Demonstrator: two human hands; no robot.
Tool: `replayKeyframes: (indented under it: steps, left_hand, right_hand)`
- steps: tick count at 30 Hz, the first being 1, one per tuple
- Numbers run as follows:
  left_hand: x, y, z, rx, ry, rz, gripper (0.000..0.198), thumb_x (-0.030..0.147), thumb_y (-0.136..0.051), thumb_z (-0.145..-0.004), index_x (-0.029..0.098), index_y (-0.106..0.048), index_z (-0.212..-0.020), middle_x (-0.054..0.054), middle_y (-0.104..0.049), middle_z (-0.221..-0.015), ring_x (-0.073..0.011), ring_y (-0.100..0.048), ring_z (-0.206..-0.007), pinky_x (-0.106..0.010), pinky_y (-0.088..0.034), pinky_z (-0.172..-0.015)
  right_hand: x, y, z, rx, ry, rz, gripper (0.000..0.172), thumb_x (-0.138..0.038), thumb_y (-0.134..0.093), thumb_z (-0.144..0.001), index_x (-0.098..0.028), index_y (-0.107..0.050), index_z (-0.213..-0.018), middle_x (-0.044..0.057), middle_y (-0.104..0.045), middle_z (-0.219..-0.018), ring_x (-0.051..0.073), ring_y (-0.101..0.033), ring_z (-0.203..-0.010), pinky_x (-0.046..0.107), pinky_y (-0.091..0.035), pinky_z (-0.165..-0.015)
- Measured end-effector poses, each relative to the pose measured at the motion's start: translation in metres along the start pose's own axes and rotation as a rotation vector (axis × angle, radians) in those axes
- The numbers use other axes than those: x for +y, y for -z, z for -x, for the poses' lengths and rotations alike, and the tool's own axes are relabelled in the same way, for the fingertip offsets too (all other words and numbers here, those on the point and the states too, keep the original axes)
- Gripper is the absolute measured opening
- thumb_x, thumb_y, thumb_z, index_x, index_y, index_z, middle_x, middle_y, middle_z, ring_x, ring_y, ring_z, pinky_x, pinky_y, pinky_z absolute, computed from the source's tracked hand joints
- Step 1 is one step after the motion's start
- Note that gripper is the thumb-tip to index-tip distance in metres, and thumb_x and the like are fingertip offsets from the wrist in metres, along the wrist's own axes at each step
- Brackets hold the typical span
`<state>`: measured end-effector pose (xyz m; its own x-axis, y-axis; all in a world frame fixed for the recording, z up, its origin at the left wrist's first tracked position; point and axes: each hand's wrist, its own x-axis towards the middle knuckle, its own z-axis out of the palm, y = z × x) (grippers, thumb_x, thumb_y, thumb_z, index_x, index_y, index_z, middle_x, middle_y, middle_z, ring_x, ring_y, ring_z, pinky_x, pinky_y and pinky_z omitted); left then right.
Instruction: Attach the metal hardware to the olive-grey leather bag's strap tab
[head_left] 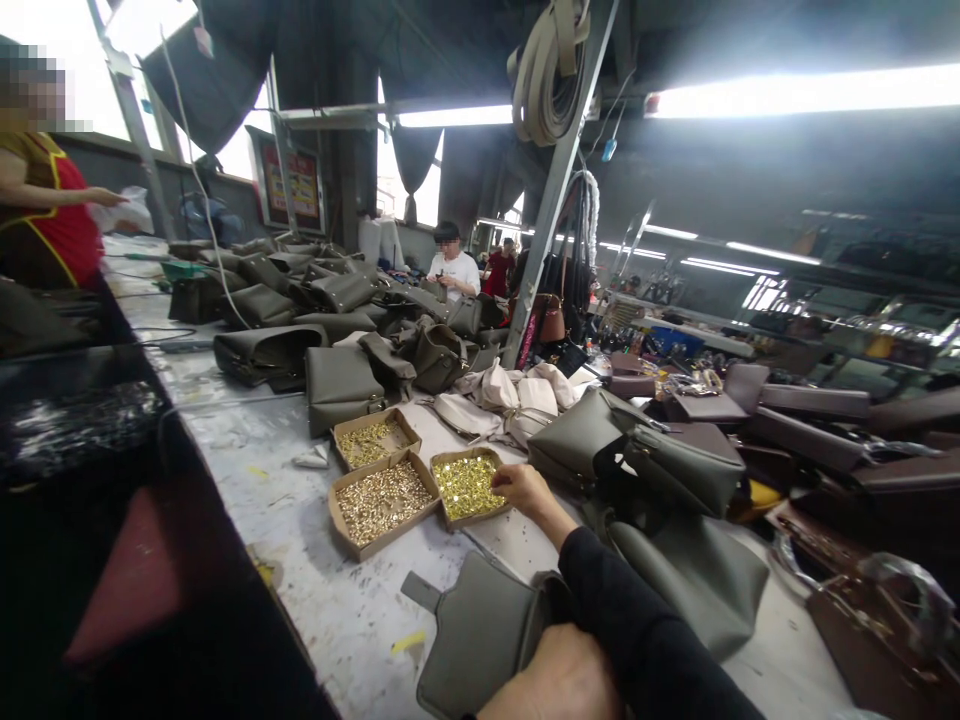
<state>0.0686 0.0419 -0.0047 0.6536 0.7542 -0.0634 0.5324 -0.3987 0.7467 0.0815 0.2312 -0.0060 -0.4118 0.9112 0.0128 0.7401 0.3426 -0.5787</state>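
Hands: two; left hand [559, 675] on one small grey-green bag [480, 640] at the near edge, fingers hidden, cannot tell whether gripping; right hand [529, 495] at the right rim of the tray of yellow-gold pieces [480, 518], fingertips drawn narrow together, cannot tell whether pinching a piece.

Open cardboard trays: three, on the white table [360, 640] just beyond the small bag; one below the right fingertips; one tray of rose-gold pieces [405, 530] just beside, to the left; one rear tray [407, 427], also with gold-coloured pieces; contents too many to count. Yellow strip [409, 641] beside the small bag: one.

Around: larger grey-green bags [690, 570], partly behind the black sleeve [637, 620]; pale fabric pouches [517, 395] behind the trays; heap of grey-green bags [341, 290] farther back, overlapping; brown bags [810, 430] at far right, some with clear wrapping [900, 590].

In the way: one slanting metal post [551, 215] across the background; one coil of straps [547, 75] hung near its top.

Other people: at least three; one in a red apron [71, 210] at left, one in a white shirt [454, 270] behind the heap, one in red [497, 268] beyond.

Writing: on one framed board [291, 180], too small to read.
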Motion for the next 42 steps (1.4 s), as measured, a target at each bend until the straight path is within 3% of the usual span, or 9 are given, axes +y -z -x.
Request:
replayKeyframes:
  steps: [5,8,11,15,18,23,29,37,42]
  left_hand:
    - [0.015,0.024,0.016,0.029,0.013,-0.037,0.036,0.01,-0.059,-0.081,0.015,-0.073,-0.114,-0.022,-0.072,-0.115,-0.0424,-0.071,-0.105,-0.054,-0.059,-0.089]
    - [0.014,0.028,0.023,0.18,0.01,0.012,0.025,0.017,-0.057,-0.084,0.021,-0.077,-0.098,-0.011,-0.078,-0.103,-0.0316,-0.073,-0.099,-0.039,-0.057,-0.086]
    - [0.008,0.028,0.023,0.278,0.004,0.158,0.024,0.022,-0.055,-0.087,0.024,-0.078,-0.094,-0.004,-0.078,-0.095,-0.0242,-0.072,-0.091,-0.032,-0.051,-0.08]
    - [0.004,0.031,0.016,0.274,-0.023,0.411,0.027,0.027,-0.054,-0.091,0.021,-0.078,-0.102,-0.003,-0.077,-0.095,-0.0213,-0.069,-0.091,-0.029,-0.048,-0.082]
    - [0.007,0.035,0.013,0.239,-0.026,0.505,0.027,0.03,-0.057,-0.09,0.019,-0.078,-0.102,-0.003,-0.076,-0.093,-0.0223,-0.068,-0.093,-0.029,-0.048,-0.083]
    - [0.017,0.034,0.011,0.226,0.031,0.514,0.027,0.036,-0.06,-0.089,0.015,-0.076,-0.09,-0.004,-0.073,-0.084,-0.0209,-0.063,-0.083,-0.028,-0.046,-0.077]
    - [0.022,0.026,0.011,0.201,0.067,0.479,0.033,0.041,-0.06,-0.09,0.016,-0.076,-0.104,-0.006,-0.075,-0.095,-0.023,-0.066,-0.091,-0.03,-0.048,-0.082]
    - [0.024,0.021,0.007,0.212,0.081,0.391,0.038,0.046,-0.062,-0.089,0.018,-0.076,-0.109,-0.007,-0.076,-0.104,-0.0247,-0.068,-0.097,-0.03,-0.05,-0.088]
    - [0.023,0.019,0.007,0.238,0.085,0.344,0.042,0.05,-0.061,-0.089,0.018,-0.076,-0.111,-0.008,-0.076,-0.106,-0.026,-0.067,-0.098,-0.033,-0.05,-0.091]
  right_hand:
    - [-0.03,0.051,0.022,0.205,0.09,-0.367,0.014,-0.031,-0.076,-0.08,-0.017,-0.072,-0.083,0.004,-0.074,-0.082,0.019,-0.068,-0.078,0.028,-0.055,-0.075]
    - [-0.039,0.09,0.074,0.343,0.141,-0.582,0.028,-0.044,-0.078,-0.076,-0.017,-0.072,-0.085,0.004,-0.074,-0.087,0.019,-0.068,-0.082,0.029,-0.056,-0.078]
    - [-0.04,0.109,0.145,0.537,0.19,-0.823,0.026,-0.042,-0.084,-0.074,-0.02,-0.074,-0.083,0.001,-0.073,-0.088,0.016,-0.067,-0.084,0.026,-0.055,-0.081]
    - [-0.029,0.088,0.226,0.782,0.126,-1.007,0.017,-0.029,-0.09,-0.072,-0.022,-0.076,-0.078,0.0,-0.072,-0.083,0.013,-0.066,-0.078,0.021,-0.054,-0.073]
    - [-0.015,0.055,0.258,0.855,0.026,-0.96,0.014,-0.031,-0.087,-0.078,-0.023,-0.077,-0.08,0.001,-0.071,-0.087,0.015,-0.066,-0.08,0.022,-0.054,-0.073]
    - [0.0,0.021,0.276,0.916,-0.067,-0.766,0.01,-0.035,-0.08,-0.086,-0.026,-0.077,-0.084,0.003,-0.067,-0.092,0.019,-0.063,-0.093,0.028,-0.052,-0.083]
    - [0.015,0.013,0.277,0.925,-0.177,-0.875,0.022,-0.05,-0.084,-0.079,-0.028,-0.077,-0.075,0.007,-0.064,-0.102,0.029,-0.049,-0.124,0.04,-0.04,-0.105]
    - [0.023,0.015,0.277,0.861,-0.209,-1.009,0.015,-0.045,-0.083,-0.076,-0.03,-0.079,-0.074,0.007,-0.062,-0.111,0.031,-0.048,-0.125,0.045,-0.036,-0.107]
    - [0.025,0.019,0.278,0.889,-0.092,-0.88,0.013,-0.045,-0.078,-0.086,-0.034,-0.08,-0.079,0.003,-0.068,-0.082,0.028,-0.05,-0.114,0.043,-0.034,-0.105]
